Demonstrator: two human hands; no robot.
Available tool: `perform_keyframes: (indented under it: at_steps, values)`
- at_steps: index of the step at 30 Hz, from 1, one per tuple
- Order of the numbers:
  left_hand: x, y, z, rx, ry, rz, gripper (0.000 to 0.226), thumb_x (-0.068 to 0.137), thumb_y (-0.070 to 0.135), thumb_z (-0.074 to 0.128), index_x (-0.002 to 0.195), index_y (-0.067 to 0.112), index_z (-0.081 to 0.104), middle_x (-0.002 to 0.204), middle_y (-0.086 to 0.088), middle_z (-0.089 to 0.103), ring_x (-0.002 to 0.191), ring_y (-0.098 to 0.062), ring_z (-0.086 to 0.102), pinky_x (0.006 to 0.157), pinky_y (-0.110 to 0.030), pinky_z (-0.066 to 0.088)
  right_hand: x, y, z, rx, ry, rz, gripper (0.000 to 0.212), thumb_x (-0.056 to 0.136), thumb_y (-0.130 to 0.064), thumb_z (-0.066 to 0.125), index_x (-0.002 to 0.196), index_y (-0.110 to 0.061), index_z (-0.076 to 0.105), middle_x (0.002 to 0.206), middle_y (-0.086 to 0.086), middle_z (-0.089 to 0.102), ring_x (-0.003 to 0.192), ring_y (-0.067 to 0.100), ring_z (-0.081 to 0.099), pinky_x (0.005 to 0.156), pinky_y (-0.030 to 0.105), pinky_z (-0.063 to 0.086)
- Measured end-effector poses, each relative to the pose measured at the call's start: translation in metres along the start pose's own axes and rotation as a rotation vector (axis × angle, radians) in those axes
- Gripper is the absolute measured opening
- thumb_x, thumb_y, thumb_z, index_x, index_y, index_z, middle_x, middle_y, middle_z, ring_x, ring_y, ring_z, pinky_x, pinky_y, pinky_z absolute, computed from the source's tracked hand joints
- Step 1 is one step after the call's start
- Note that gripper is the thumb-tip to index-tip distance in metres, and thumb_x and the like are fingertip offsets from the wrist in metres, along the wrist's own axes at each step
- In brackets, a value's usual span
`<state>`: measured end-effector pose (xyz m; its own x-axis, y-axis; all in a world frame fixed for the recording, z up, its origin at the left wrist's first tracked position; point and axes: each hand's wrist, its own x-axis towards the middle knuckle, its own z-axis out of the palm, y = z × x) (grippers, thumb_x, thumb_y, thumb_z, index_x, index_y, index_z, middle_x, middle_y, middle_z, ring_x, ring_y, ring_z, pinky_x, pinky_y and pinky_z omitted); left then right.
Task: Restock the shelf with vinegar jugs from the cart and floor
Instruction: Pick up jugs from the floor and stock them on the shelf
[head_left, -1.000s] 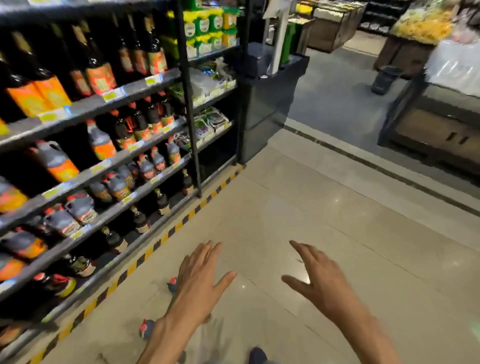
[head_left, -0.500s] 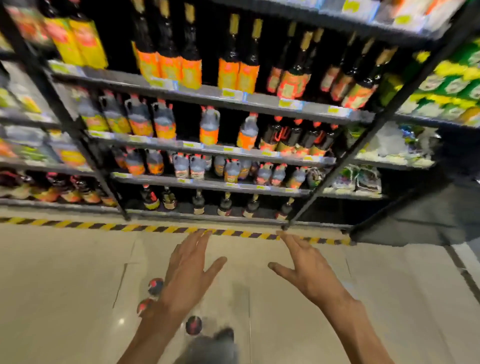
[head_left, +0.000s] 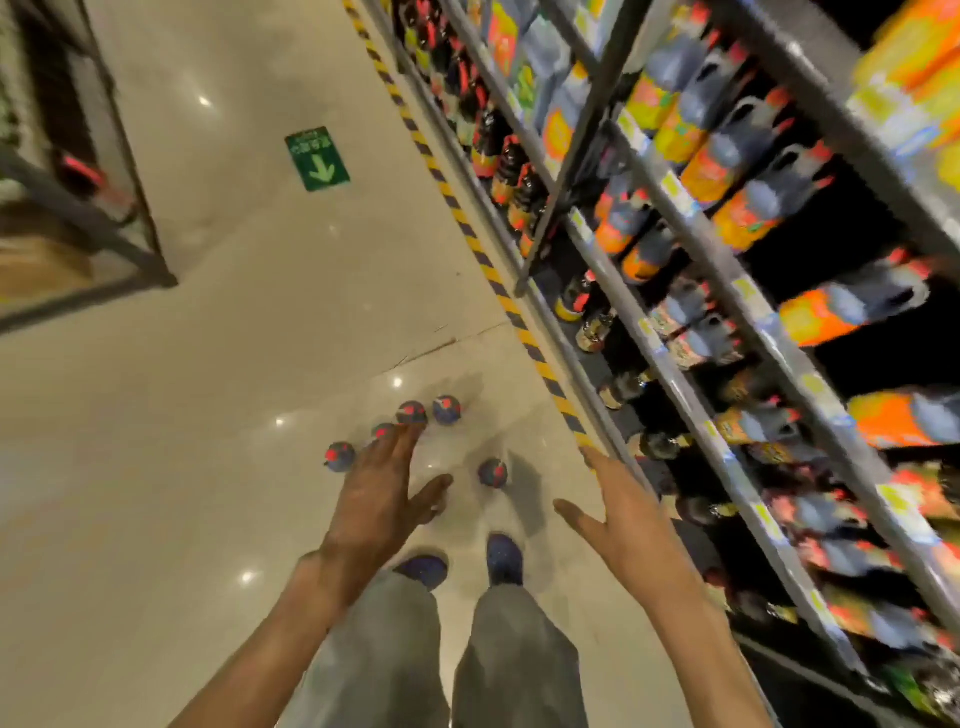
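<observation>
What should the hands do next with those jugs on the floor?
Probably lower the left hand onto the nearest red-capped blue vinegar jug standing on the glossy beige floor. Both hands, right hand included, are empty with fingers spread, and five jugs wait just ahead of the feet.

green arrow floor sign (head_left: 317, 158), striped floor tape (head_left: 470, 228)

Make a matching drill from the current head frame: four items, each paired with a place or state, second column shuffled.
Items:
1. left hand
2. jugs on the floor
3. green arrow sign
4. striped tape

Descriptions:
A. stuck flat on the floor, farther down the aisle
B. runs along the foot of the shelf
C. open, fingers spread, holding nothing
D. standing in a loose cluster ahead of the shoes

Pairs: 1-C, 2-D, 3-A, 4-B
</observation>
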<state>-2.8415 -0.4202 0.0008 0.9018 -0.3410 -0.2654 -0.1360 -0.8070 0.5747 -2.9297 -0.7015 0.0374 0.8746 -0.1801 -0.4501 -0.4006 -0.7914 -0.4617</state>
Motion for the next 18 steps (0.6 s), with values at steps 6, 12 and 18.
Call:
perform_keyframes:
  at_steps: [6,12,18]
  values:
    - [-0.023,-0.067,0.129,-0.208,0.047,-0.405,0.081,0.084,0.058,0.065,0.151,0.02,0.041,0.149,0.0,0.051,0.132,-0.02,0.049,0.105,-0.025,0.038,0.101,0.054,0.089,0.01,-0.155,-0.116,0.073,0.091,-0.041,0.074,0.155,-0.026,0.04,0.149,0.0,0.051,0.135,0.023,0.05,0.105,0.032,0.041]
    - [0.003,-0.18,0.321,-0.427,0.121,-0.72,0.098,0.084,0.036,0.082,0.16,0.024,0.021,0.163,0.005,0.032,0.146,-0.013,0.035,0.114,-0.022,0.03,0.199,0.132,0.253,0.002,-0.181,-0.171,0.083,0.088,-0.037,0.079,0.157,-0.02,0.036,0.153,0.001,0.048,0.139,0.016,0.042,0.111,0.024,0.03]
    - [0.062,-0.312,0.519,-0.57,0.149,-0.879,0.12,0.076,0.037,0.088,0.162,0.013,0.009,0.168,-0.003,0.019,0.153,-0.021,0.025,0.116,-0.025,0.027,0.275,0.231,0.411,0.116,-0.042,-0.28,0.087,0.078,-0.027,0.087,0.15,-0.011,0.041,0.141,-0.005,0.049,0.13,0.015,0.05,0.113,0.025,0.04]
